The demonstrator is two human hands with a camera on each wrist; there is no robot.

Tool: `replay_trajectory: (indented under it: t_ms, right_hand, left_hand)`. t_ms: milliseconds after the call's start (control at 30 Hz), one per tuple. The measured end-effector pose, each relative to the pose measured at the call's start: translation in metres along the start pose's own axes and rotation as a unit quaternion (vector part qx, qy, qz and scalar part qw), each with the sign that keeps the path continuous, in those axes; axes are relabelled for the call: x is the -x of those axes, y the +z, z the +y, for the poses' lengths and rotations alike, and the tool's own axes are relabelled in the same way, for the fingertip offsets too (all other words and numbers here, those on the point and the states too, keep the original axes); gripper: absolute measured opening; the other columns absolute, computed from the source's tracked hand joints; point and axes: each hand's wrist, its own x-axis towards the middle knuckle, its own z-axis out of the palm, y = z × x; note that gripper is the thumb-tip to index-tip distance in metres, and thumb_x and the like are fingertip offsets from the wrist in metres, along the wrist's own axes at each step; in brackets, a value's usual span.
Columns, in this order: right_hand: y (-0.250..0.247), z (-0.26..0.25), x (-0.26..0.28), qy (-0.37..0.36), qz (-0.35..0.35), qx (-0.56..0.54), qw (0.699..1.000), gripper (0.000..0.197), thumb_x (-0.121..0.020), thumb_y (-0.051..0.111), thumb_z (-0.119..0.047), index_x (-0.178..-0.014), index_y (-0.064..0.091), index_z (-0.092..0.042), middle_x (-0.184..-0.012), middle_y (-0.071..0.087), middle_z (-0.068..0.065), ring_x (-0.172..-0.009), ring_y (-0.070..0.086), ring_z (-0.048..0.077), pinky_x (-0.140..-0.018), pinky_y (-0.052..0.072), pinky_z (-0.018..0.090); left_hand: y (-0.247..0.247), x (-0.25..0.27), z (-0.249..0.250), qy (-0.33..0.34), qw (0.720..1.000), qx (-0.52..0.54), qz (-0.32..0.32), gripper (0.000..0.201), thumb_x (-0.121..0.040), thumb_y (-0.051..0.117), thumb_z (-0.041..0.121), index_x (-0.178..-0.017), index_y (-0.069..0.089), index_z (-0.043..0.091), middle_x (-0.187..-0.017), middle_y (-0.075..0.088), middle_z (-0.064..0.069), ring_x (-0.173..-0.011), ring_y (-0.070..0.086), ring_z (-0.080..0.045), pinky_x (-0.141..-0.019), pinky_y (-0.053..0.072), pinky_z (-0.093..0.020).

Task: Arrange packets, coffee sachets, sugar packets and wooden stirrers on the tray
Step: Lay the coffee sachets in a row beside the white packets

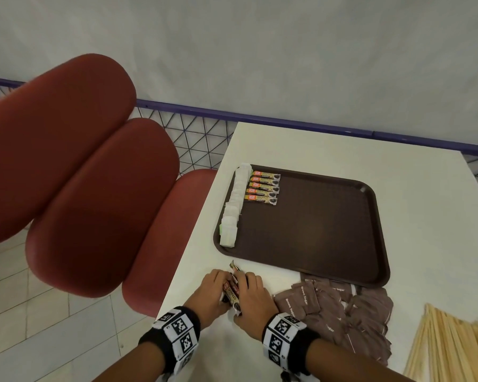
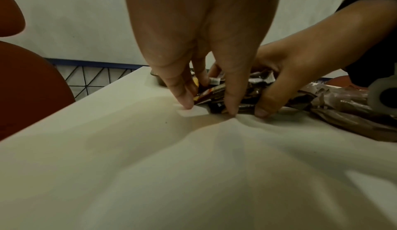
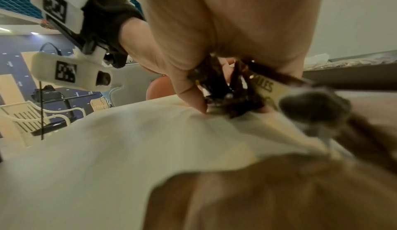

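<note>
Now | tray [image 1: 342,257]: white packets [image 1: 233,208], five coffee sachets [image 1: 263,189] | both hands' fingers grasping sachet bundle [image 1: 233,292]

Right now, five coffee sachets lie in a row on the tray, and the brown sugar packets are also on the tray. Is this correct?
Not quite. The brown sugar packets lie on the table, near the tray, as the head view shows. The five coffee sachets are on the tray.

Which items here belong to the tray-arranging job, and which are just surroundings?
Job:
tray
white packets and five coffee sachets on it
loose coffee sachets gathered between left hand and right hand
brown sugar packets
wooden stirrers

Surroundings:
red seat
blue railing
table
</note>
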Motion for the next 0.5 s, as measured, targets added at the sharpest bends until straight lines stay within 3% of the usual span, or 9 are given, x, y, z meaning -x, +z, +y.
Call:
replay_trajectory:
  t_ms: [200, 367, 500]
  right_hand:
    - [-0.004, 0.002, -0.004, -0.019, -0.001, -0.009, 1.0, 0.09, -0.079, 0.064, -0.018, -0.147, 0.004, -0.016, -0.134, 0.034, 0.006, -0.121, 0.036, 0.021, -0.097, 0.043, 0.03]
    - [-0.007, 0.004, -0.009, -0.02, -0.019, 0.013, 1.0, 0.087, -0.081, 0.061, -0.01, -0.147, 0.004, -0.015, -0.135, 0.033, 0.009, -0.122, 0.037, 0.025, -0.095, 0.045, 0.034]
    - [-0.008, 0.008, -0.015, -0.003, -0.026, -0.003, 1.0, 0.078, -0.081, 0.055, -0.001, -0.145, 0.012, -0.015, -0.133, 0.036, 0.01, -0.121, 0.038, 0.027, -0.093, 0.046, 0.037]
  left_hand:
    - [-0.002, -0.001, -0.009, 0.009, 1.0, -0.027, -0.002, 0.042, -0.086, 0.061, 0.018, -0.126, 0.049, 0.014, -0.13, 0.042, 0.0, -0.118, 0.042, -0.012, -0.097, 0.034, -0.013]
    - [-0.006, 0.003, -0.012, 0.022, 0.998, -0.05, 0.02, 0.036, -0.089, 0.056, 0.022, -0.124, 0.054, 0.017, -0.126, 0.047, 0.004, -0.117, 0.045, -0.011, -0.095, 0.04, -0.019]
    - [-0.021, 0.008, -0.021, -0.007, 0.998, -0.005, 0.055, 0.009, -0.089, 0.054, 0.017, -0.096, 0.052, 0.021, -0.101, 0.052, 0.004, -0.097, 0.05, -0.013, -0.083, 0.041, -0.02]
